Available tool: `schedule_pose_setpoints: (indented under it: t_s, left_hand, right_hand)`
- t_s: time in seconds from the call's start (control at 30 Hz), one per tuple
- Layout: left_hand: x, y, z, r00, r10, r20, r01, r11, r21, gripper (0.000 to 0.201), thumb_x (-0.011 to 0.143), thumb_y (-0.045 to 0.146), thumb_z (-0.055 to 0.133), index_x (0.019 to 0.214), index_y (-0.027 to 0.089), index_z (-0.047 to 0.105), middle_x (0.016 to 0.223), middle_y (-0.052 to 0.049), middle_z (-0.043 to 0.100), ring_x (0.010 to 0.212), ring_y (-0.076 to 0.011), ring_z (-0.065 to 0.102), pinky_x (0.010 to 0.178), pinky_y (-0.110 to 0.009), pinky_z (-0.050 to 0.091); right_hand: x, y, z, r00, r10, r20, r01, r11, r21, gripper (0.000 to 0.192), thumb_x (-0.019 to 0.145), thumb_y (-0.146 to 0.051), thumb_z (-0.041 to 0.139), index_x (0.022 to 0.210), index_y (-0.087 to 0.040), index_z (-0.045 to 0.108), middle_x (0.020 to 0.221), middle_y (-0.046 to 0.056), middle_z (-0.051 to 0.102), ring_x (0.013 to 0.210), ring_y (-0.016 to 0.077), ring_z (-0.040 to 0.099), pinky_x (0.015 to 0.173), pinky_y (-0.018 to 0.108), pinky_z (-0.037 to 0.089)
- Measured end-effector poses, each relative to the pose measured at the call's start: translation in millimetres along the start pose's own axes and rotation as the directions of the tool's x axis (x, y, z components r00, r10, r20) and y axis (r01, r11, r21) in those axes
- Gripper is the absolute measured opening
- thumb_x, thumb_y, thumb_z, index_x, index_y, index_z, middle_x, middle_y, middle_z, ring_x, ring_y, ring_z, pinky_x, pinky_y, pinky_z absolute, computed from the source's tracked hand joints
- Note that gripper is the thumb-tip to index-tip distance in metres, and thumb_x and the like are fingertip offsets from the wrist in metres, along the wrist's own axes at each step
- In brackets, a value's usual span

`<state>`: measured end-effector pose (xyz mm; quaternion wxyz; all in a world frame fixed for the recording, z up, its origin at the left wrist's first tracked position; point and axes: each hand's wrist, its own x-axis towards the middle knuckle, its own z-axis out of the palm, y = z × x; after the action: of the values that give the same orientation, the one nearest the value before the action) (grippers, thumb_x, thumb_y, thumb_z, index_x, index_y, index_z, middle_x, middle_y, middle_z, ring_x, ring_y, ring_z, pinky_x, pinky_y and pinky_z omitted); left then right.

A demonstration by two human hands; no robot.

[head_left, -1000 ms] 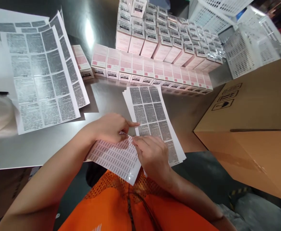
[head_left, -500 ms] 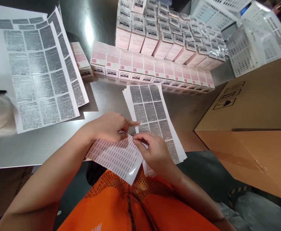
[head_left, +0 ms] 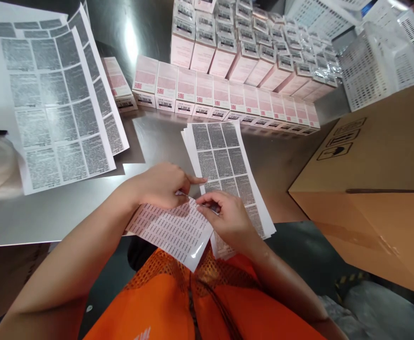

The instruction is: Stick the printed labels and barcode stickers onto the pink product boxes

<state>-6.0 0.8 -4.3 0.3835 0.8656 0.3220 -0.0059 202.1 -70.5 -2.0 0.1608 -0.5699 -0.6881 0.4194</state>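
Peeling one small label from the sheet (head_left: 173, 231).
Left hand (head_left: 162, 185) pins the sheet; right hand (head_left: 224, 218) pinches a label, which probably needs a slow pull.

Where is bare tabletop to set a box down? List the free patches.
Bare steel table lies between the large label sheets, the pink carton row and the small label stack. More sits left of the left hand. Crowded: the far stacked cartons.

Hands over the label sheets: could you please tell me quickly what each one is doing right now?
Left hand: closed, pinching the top edge of the white sheet of small printed barcode labels.
Right hand: fingertips pinched at the same sheet's corner.
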Motion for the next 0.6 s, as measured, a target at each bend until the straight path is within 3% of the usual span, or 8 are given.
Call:
schedule_pose_setpoints:
  t_s: [0.4,0.6]
  left_hand:
    - [0.3,0.4,-1.2,1.000,-0.001,0.019,0.000,1.000,0.020,0.028,0.079,0.024,0.055,0.055,0.016,0.066,0.138,0.004,0.064,0.055,-0.0068,0.058,0.051,-0.031,0.024]
    - [0.9,2.0,-1.8,1.000,0.006,0.017,-0.006,1.000,0.023,0.025,0.077,0.023,0.055,0.056,0.018,0.067,0.136,0.006,0.065,0.057,-0.0087,0.057,0.051,-0.031,0.025]
  right_hand:
    - [2.9,-2.2,-3.2,0.998,0.031,0.057,-0.034,0.998,0.058,0.007,0.089,-0.024,0.064,0.085,-0.020,0.069,0.085,0.001,0.070,0.076,0.0145,0.062,0.066,0.026,0.044]
    - [-8.0,-10.1,-9.9,0.998,-0.052,-0.020,0.054,0.994,0.096,0.009,0.094,-0.024,0.058,0.088,-0.022,0.063,0.099,0.003,0.066,0.091,0.0166,0.061,0.073,0.027,0.047]
